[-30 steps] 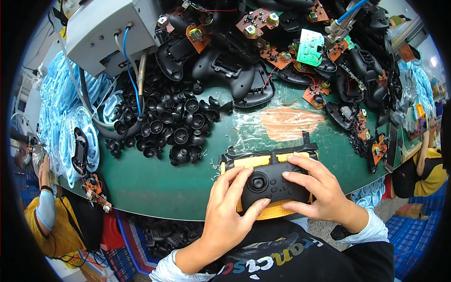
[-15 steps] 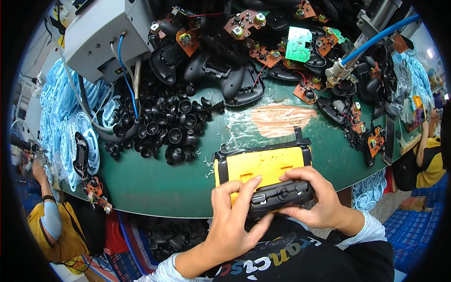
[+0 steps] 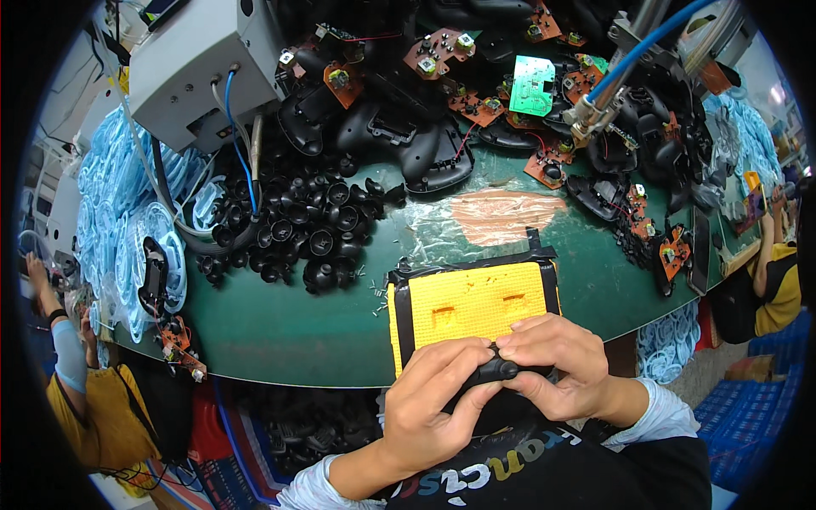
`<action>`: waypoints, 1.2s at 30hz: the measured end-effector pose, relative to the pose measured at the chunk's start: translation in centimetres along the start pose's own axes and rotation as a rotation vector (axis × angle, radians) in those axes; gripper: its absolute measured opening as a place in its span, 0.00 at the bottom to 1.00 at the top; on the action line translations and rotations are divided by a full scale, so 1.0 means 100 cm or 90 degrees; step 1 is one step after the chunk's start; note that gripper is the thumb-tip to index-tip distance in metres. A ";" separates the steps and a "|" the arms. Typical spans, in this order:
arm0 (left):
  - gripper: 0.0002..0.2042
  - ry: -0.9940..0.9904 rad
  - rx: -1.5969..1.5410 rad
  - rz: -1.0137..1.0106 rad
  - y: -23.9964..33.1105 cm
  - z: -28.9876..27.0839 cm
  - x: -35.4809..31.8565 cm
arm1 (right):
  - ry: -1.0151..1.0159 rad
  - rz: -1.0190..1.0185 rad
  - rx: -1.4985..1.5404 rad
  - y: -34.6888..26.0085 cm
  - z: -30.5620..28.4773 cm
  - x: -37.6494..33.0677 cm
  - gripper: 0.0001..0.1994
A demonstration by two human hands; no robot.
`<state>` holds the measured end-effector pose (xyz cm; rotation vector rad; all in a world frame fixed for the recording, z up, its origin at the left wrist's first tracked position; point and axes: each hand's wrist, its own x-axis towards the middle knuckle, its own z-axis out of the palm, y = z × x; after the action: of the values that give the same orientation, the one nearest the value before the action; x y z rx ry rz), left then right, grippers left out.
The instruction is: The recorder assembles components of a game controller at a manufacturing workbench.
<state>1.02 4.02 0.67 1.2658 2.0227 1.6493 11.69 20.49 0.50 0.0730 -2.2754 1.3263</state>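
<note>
Gripping black controller (image 3: pixel 497 371), left hand (image 3: pixel 432 406), right hand (image 3: pixel 554 365)

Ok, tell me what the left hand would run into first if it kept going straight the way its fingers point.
The left hand points up and right, toward the right hand. It already touches the black controller part held between them, so that comes first, then the right hand's fingers. Depth is uncertain.
</note>
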 end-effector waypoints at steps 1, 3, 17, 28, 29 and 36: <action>0.17 -0.003 0.001 0.000 0.000 0.000 0.000 | 0.008 -0.009 -0.005 0.000 0.000 0.001 0.15; 0.16 -0.003 0.003 0.002 -0.001 -0.001 0.000 | 0.000 0.005 0.012 -0.001 -0.001 0.004 0.15; 0.14 -0.236 -0.461 -0.677 -0.030 -0.037 0.056 | -0.187 -0.200 -0.204 -0.010 -0.036 0.021 0.31; 0.27 -0.135 0.128 0.062 -0.013 -0.035 0.012 | -0.166 -0.028 -0.049 0.018 -0.037 0.024 0.21; 0.25 -0.120 0.132 0.068 -0.015 -0.035 0.016 | -0.167 -0.027 -0.047 0.019 -0.038 0.026 0.21; 0.21 -0.088 0.160 0.067 -0.013 -0.031 0.016 | -0.131 0.018 -0.007 0.025 -0.032 0.019 0.18</action>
<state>-2.53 3.07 1.10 1.5475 2.1627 1.3364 10.52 24.80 0.65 0.1811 -2.4623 1.3758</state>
